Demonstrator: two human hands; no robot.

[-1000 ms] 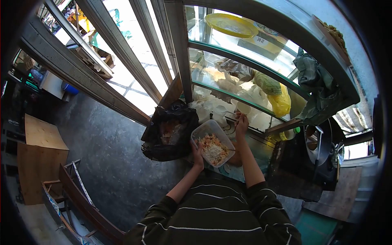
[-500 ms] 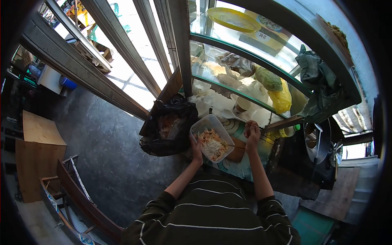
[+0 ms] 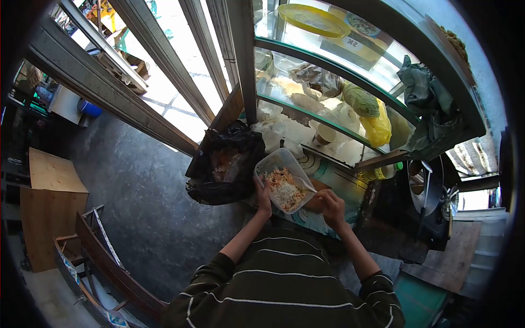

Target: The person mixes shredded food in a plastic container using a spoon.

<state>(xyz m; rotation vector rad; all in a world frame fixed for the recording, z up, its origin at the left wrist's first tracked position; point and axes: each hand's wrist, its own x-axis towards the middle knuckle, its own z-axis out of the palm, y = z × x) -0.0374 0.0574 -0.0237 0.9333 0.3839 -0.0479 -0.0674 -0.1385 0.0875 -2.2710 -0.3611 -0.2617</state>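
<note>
A clear square plastic container (image 3: 299, 170) holds an orange shredded mix (image 3: 281, 177) with a heap of white flour-like powder (image 3: 286, 194) on it. My left hand (image 3: 263, 198) grips the container's left side, with the thumb along the wall. In my right hand (image 3: 331, 206), closed at the container's right edge, is a white spoon (image 3: 307, 185); its bowl end reaches inside over the mix. Below the container's right side, a brown wooden board (image 3: 315, 204) shows in part.
A box lined with a black plastic bag (image 3: 199, 175) stands left of the container. Behind, a glass case (image 3: 311, 112) holds a cabbage (image 3: 360, 101), a yellow bag (image 3: 377, 128) and a paper cup (image 3: 326, 134). A pan (image 3: 422, 191) sits at the right near a bottle (image 3: 385, 172).
My right hand has come down and slightly left, carrying the spoon from above the counter into the container. My left hand and the container stay nearly in place.
</note>
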